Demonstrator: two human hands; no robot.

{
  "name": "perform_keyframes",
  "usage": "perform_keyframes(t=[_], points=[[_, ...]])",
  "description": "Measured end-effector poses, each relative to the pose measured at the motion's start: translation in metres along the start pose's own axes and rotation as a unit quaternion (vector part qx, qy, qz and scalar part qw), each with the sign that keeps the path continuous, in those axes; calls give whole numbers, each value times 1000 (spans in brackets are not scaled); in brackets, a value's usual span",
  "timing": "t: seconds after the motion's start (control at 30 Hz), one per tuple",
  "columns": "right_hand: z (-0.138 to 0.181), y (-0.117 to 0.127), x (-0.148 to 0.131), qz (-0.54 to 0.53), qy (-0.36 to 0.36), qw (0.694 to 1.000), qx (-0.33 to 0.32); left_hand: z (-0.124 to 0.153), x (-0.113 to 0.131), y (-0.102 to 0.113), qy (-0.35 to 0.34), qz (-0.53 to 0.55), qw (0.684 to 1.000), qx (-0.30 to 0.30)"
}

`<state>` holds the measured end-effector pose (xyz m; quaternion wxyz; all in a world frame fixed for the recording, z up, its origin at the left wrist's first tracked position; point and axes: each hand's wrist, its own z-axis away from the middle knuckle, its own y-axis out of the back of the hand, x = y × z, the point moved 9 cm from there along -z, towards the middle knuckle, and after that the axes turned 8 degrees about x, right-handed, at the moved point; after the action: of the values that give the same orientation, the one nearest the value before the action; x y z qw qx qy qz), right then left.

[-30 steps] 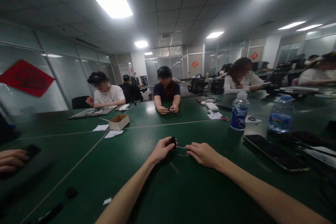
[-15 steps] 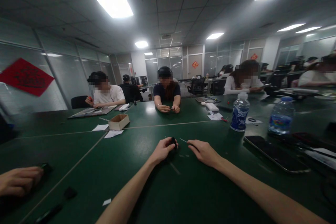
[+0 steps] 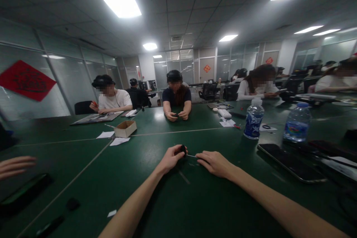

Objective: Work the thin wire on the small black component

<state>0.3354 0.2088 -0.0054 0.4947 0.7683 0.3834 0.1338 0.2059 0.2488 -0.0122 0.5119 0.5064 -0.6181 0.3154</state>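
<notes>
My left hand (image 3: 172,158) is closed on a small black part (image 3: 183,149), pinched upright between thumb and fingers above the green table. What kind of part it is I cannot make out. My right hand (image 3: 213,161) is closed around a thin screwdriver (image 3: 191,156) with a bare metal shaft; its handle is hidden in the fingers. The shaft points left, and its tip meets the lower side of the black part or lies just in front of it. Small clear scraps (image 3: 192,164) lie on the table under the hands.
A phone (image 3: 290,163) and two bottles, one with a blue label (image 3: 253,119) and one clear (image 3: 297,122), stand to the right. An open cardboard box (image 3: 126,129) sits ahead left. At far left, another person's hand (image 3: 16,166) hovers near a dark case (image 3: 26,193). Co-workers sit across the table.
My right hand has moved slightly left and down, bringing the screwdriver's tip from apart to the black part. The neighbour's hand at left has lifted off the dark case.
</notes>
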Motion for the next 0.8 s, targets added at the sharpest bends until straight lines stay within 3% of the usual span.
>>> perform_keyframes(t=[0.2,0.43,0.67,0.8], points=[[1,1,-4,17,25,1000,-6,-1,0,-1,-13,-25,1000,-9],[1,1,-5,3,29,1000,8,-4,-11,5,11,25,1000,14],[-1,11,20,-77,-52,988,120,0,-9,-10,18,-43,998,-50],[-2,8,13,-78,-35,993,84,-2,-14,-4,36,23,999,-21]])
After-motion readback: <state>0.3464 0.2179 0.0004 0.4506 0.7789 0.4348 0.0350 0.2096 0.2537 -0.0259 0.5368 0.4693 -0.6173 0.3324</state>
